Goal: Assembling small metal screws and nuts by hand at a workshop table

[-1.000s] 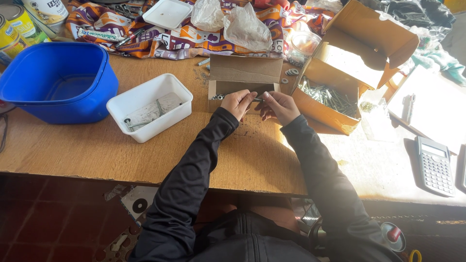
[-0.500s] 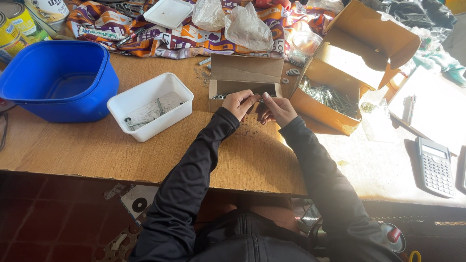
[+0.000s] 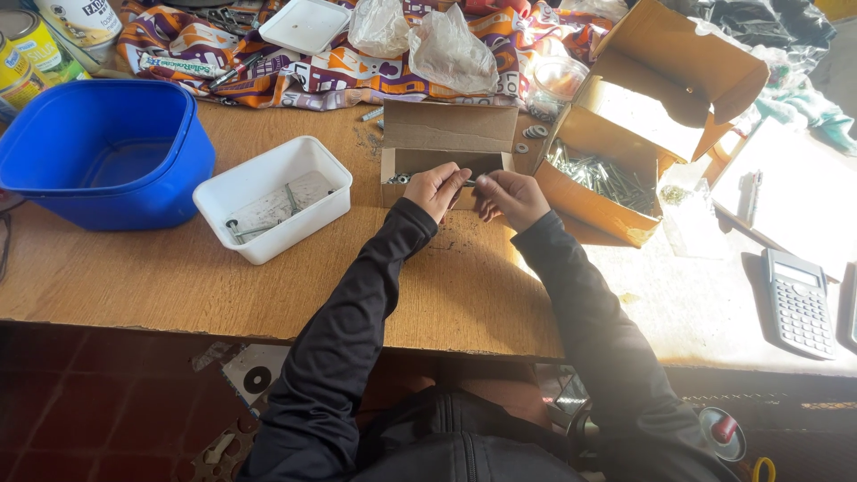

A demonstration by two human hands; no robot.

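Left hand [image 3: 435,188]: still pinching a small metal bolt [image 3: 470,183].
Right hand [image 3: 509,195]: closed on the bolt's other end.
Change: hands barely moved above the small cardboard box [image 3: 446,143].

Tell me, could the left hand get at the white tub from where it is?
Probably yes. The left hand is at the small open box; the white tub sits just to its left, its top open, with bare table between.

A small workshop or hardware packing corner: a worn wooden table [image 3: 178,286] carries open cardboard boxes of screws [image 3: 600,175], a white tub of bolts [image 3: 273,198], loose washers [image 3: 534,131], paint tins [image 3: 36,45] and a calculator [image 3: 799,302].
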